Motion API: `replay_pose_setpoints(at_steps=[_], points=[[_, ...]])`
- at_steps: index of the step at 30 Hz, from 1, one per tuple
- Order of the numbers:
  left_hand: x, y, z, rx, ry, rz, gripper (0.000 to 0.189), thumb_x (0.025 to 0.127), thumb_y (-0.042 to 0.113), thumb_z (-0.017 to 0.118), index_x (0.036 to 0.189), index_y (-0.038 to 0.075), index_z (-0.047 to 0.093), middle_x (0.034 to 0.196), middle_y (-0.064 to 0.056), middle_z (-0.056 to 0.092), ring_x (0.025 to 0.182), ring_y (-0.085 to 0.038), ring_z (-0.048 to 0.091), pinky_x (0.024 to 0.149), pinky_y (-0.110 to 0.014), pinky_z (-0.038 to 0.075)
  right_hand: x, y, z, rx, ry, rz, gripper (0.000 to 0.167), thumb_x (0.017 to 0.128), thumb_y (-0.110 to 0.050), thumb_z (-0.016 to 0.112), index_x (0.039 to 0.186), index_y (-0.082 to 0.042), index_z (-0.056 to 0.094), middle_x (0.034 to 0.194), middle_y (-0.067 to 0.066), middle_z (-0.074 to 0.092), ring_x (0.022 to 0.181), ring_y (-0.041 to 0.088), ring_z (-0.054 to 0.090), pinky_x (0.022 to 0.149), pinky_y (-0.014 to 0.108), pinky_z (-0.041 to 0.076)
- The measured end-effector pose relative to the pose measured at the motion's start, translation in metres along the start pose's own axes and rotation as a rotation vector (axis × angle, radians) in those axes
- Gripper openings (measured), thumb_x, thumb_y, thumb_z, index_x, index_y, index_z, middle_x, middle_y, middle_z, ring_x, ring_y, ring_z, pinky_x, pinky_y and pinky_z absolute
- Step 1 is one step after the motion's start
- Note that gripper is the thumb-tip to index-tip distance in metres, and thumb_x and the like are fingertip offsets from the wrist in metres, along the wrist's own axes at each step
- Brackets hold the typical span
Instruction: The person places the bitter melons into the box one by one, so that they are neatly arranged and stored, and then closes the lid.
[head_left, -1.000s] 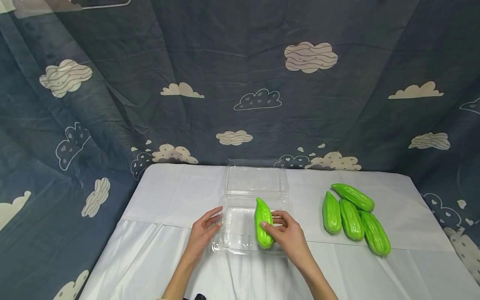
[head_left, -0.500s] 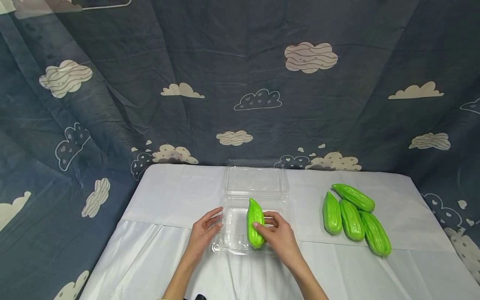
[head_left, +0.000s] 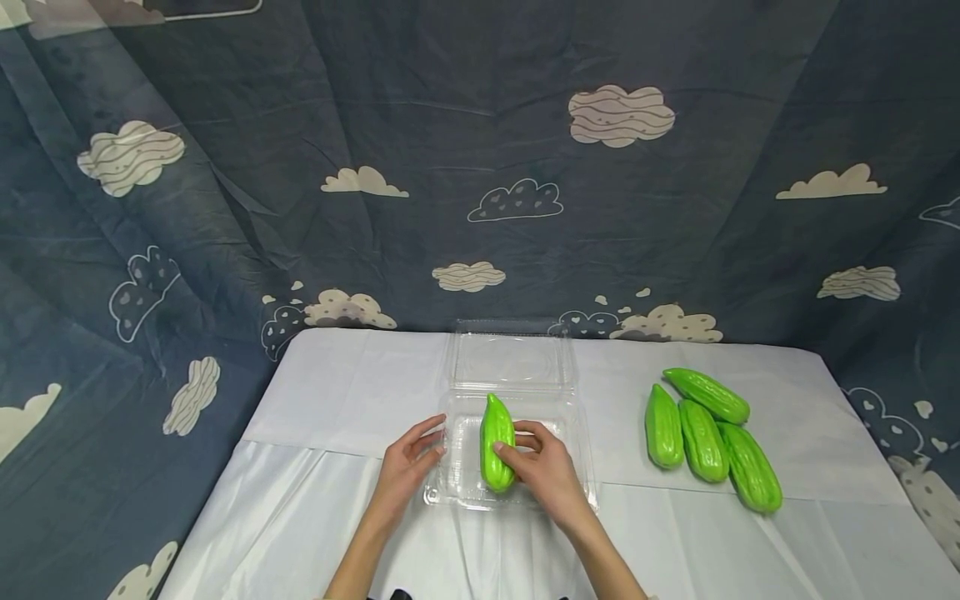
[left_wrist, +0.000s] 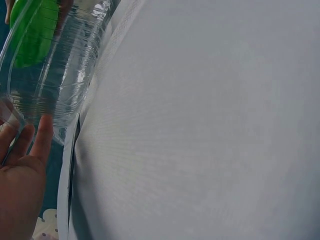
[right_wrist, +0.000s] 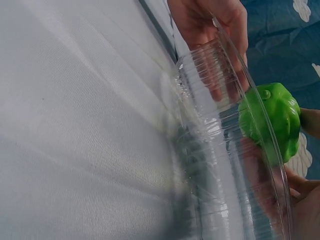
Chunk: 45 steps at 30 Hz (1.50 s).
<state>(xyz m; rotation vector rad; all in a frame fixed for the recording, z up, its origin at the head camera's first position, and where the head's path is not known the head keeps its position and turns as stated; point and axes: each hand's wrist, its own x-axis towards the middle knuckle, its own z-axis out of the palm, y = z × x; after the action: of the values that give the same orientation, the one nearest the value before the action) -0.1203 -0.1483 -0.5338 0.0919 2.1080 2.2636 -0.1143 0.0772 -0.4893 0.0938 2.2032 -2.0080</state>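
Note:
A bright green bitter melon (head_left: pixel 497 446), glossy and ridged, is pinched between the thumb and fingers of my right hand (head_left: pixel 551 475). Its narrow tip points away from me, over the base of a clear plastic clamshell box (head_left: pixel 457 492). Through the box's see-through wall, the right wrist view shows the bitter melon (right_wrist: pixel 267 120) end-on. My left hand (head_left: pixel 405 467) is at the box's left side, fingers loosely extended. In the left wrist view, fingertips of the left hand (left_wrist: pixel 25 175) rest against the ribbed wall of the box (left_wrist: pixel 75 75).
The box's lid (head_left: pixel 512 358) lies folded back toward the rear of the white-covered table (head_left: pixel 337 383). Several more green bitter melons (head_left: pixel 705 446) lie grouped to the right. A dark curtain with cloud prints (head_left: pixel 420 125) hangs behind the table.
My right hand has carried the bitter melon leftward over the box, from its right half to near the middle. The left hand, the box and the grouped bitter melons have stayed put.

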Motion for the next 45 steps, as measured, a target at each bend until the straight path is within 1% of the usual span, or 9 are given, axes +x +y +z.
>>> replay_pose_setpoints(at_steps=[5, 10, 17, 23, 27, 30, 35, 37, 45], points=[[-0.001, 0.0, 0.0, 0.005, 0.002, 0.0, 0.047, 0.09, -0.003, 0.064, 0.136, 0.004, 0.057, 0.141, -0.019, 0.052, 0.128, -0.034, 0.051, 0.093, -0.025, 0.048, 0.003, 0.002, 0.005, -0.005, -0.018, -0.001, 0.049, 0.087, -0.019, 0.076, 0.126, 0.002, 0.056, 0.109, 0.016, 0.068, 0.088, 0.023, 0.07, 0.064, 0.031, 0.058], [0.0, 0.0, -0.001, 0.009, -0.003, 0.006, 0.047, 0.09, -0.003, 0.064, 0.136, 0.003, 0.056, 0.141, -0.019, 0.052, 0.128, -0.034, 0.05, 0.094, -0.024, 0.048, 0.007, 0.003, 0.01, -0.022, -0.052, -0.004, 0.049, 0.088, -0.014, 0.073, 0.126, 0.008, 0.053, 0.11, 0.022, 0.066, 0.084, 0.025, 0.07, 0.065, 0.035, 0.059], [0.0, 0.0, -0.001, 0.014, -0.006, 0.006, 0.047, 0.09, -0.001, 0.065, 0.136, 0.004, 0.056, 0.141, -0.019, 0.052, 0.128, -0.034, 0.05, 0.094, -0.024, 0.047, 0.01, 0.002, 0.013, -0.055, -0.07, -0.004, 0.051, 0.085, -0.019, 0.075, 0.125, 0.005, 0.055, 0.11, 0.02, 0.067, 0.083, 0.021, 0.069, 0.067, 0.033, 0.058], [0.0, -0.002, -0.001, 0.008, -0.008, 0.014, 0.047, 0.09, -0.001, 0.065, 0.136, 0.004, 0.056, 0.141, -0.018, 0.052, 0.128, -0.034, 0.05, 0.095, -0.025, 0.047, 0.012, 0.004, 0.016, -0.063, -0.107, -0.034, 0.049, 0.087, -0.018, 0.073, 0.126, 0.006, 0.055, 0.106, 0.018, 0.07, 0.087, 0.021, 0.069, 0.068, 0.029, 0.056], [0.0, -0.001, 0.0, 0.01, -0.007, 0.015, 0.046, 0.09, -0.002, 0.064, 0.136, 0.005, 0.057, 0.14, -0.017, 0.053, 0.128, -0.034, 0.051, 0.096, -0.024, 0.046, 0.012, 0.003, 0.018, -0.086, -0.127, -0.046, 0.047, 0.088, -0.015, 0.071, 0.126, 0.008, 0.055, 0.105, 0.017, 0.071, 0.085, 0.019, 0.069, 0.068, 0.029, 0.055], [0.0, -0.001, 0.0, 0.013, -0.007, 0.017, 0.046, 0.09, -0.003, 0.064, 0.136, 0.004, 0.057, 0.14, -0.018, 0.053, 0.128, -0.034, 0.051, 0.097, -0.024, 0.046, 0.011, -0.003, 0.019, -0.086, -0.14, -0.043, 0.045, 0.089, -0.012, 0.069, 0.124, 0.011, 0.054, 0.103, 0.021, 0.07, 0.082, 0.021, 0.069, 0.067, 0.033, 0.056], [0.0, -0.001, 0.0, 0.018, -0.007, 0.015, 0.047, 0.091, -0.002, 0.064, 0.136, 0.005, 0.056, 0.14, -0.018, 0.053, 0.128, -0.034, 0.051, 0.097, -0.025, 0.046, 0.002, -0.025, 0.019, -0.07, -0.174, -0.043, 0.041, 0.09, -0.006, 0.066, 0.122, 0.016, 0.052, 0.102, 0.025, 0.069, 0.082, 0.027, 0.069, 0.07, 0.042, 0.058], [0.0, -0.001, 0.0, 0.019, -0.008, 0.013, 0.047, 0.091, -0.002, 0.064, 0.136, 0.005, 0.056, 0.14, -0.018, 0.053, 0.128, -0.034, 0.051, 0.097, -0.025, 0.046, 0.001, -0.027, 0.02, -0.063, -0.185, -0.043, 0.041, 0.091, -0.006, 0.065, 0.122, 0.018, 0.051, 0.102, 0.026, 0.069, 0.082, 0.028, 0.069, 0.071, 0.043, 0.058], [0.0, -0.002, 0.0, 0.019, -0.008, 0.017, 0.047, 0.09, -0.002, 0.064, 0.136, 0.004, 0.056, 0.139, -0.017, 0.054, 0.128, -0.034, 0.051, 0.1, -0.025, 0.043, 0.018, 0.005, 0.025, -0.044, -0.187, -0.022, 0.046, 0.089, -0.01, 0.068, 0.124, 0.016, 0.052, 0.105, 0.023, 0.064, 0.083, 0.025, 0.069, 0.068, 0.039, 0.059]])
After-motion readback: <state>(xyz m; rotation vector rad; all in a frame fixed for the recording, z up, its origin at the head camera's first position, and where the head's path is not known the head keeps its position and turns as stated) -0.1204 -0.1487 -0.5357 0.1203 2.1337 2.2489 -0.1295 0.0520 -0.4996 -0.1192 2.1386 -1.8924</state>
